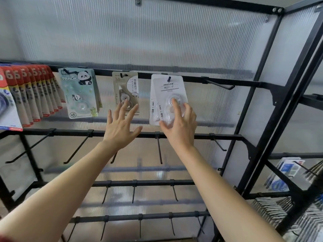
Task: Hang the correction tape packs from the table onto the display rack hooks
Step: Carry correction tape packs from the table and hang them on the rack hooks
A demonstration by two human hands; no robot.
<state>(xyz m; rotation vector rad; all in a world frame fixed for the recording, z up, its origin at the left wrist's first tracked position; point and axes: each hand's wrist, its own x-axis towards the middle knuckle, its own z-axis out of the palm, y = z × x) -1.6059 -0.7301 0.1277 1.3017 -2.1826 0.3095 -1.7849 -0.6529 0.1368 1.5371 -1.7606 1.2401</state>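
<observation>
A white correction tape pack [167, 89] hangs on a top-rail hook [169, 78] of the black display rack [192, 79], with a second white pack just behind it. My right hand [180, 124] rests on the front pack. Its fingers lie on the clear blister and its thumb is at the lower edge. My left hand [120, 127] is raised with fingers spread and holds nothing. Its fingertips reach the lower part of a beige correction tape pack [125, 88] hanging on the hook to the left.
Panda packs [78, 91] and a row of red-topped packs [31, 95] hang further left. An empty hook [220, 84] sticks out to the right. Several empty hooks [159, 151] line the lower rails. A side shelf at the right holds other packaged goods [286, 173].
</observation>
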